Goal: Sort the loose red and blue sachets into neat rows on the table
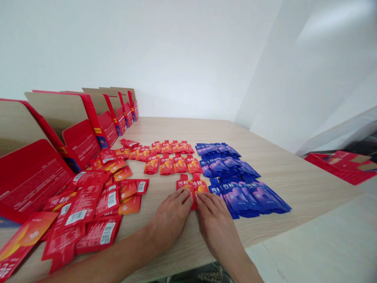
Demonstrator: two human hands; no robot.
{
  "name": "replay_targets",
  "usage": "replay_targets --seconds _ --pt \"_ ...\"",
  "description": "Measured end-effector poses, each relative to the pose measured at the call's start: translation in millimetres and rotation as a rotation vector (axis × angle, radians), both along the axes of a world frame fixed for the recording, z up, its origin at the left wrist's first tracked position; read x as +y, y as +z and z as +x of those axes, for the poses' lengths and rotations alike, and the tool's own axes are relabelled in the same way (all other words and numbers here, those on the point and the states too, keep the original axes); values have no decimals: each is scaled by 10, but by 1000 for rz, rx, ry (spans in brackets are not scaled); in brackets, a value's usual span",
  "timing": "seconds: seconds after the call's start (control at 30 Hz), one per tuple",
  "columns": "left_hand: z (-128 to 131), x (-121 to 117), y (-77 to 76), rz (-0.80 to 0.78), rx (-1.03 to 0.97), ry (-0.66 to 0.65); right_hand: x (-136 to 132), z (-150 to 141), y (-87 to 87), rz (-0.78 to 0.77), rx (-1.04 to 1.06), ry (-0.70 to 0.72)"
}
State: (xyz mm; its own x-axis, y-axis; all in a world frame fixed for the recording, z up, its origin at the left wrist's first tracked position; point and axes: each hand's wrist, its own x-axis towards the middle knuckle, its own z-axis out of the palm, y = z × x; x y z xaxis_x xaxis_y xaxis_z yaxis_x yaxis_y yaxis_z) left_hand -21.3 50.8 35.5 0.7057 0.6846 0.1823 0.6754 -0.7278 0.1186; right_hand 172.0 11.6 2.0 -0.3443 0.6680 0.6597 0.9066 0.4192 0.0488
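Observation:
Two red spout pouches lie side by side near the table's front, the left one (183, 181) and the right one (199, 184) close together. My left hand (169, 214) rests on the lower part of the left pouch, its fingers stretched out and lying flat. On the right pouch lies my right hand (215, 214), fingers extended forward, the fingertips touching its face. My hands cover the lower parts of both pouches. Just right of them, a row of overlapping blue pouches (247, 196) begins. Behind stands a row of separate red pouches (173, 164).
A loose heap of red pouches (85, 204) covers the left of the table (182, 255). Open red cardboard boxes (81, 143) line its left edge. More blue pouches (228, 165) lie in rows at centre right. A red box (343, 163) sits low beyond the right edge.

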Motion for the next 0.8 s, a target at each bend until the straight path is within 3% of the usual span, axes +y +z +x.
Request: replay_targets --seconds 0.13,0.23,0.3,0.37,0.47,0.6,0.8 --pt "50 -87 144 -30 23 60 -44 -37 -10 -19 65 -46" --pt "7 78 394 -4 -25 148 -75 -60 -5 -19 165 -46" --pt "-122 409 610 57 -74 269 -85 -61 8 24 202 -24" --pt "-341 888 814 103 -92 400 -86 -53 25 77 212 -14" --pt "-763 1656 990 109 -62 605 -80 -28 35 129 220 -7" --pt "-1237 2355 924 2 49 737 -81 33 -7 171 251 -5" --pt "-1538 2804 698 -180 200 743 -110 144 -119 147 232 -29"
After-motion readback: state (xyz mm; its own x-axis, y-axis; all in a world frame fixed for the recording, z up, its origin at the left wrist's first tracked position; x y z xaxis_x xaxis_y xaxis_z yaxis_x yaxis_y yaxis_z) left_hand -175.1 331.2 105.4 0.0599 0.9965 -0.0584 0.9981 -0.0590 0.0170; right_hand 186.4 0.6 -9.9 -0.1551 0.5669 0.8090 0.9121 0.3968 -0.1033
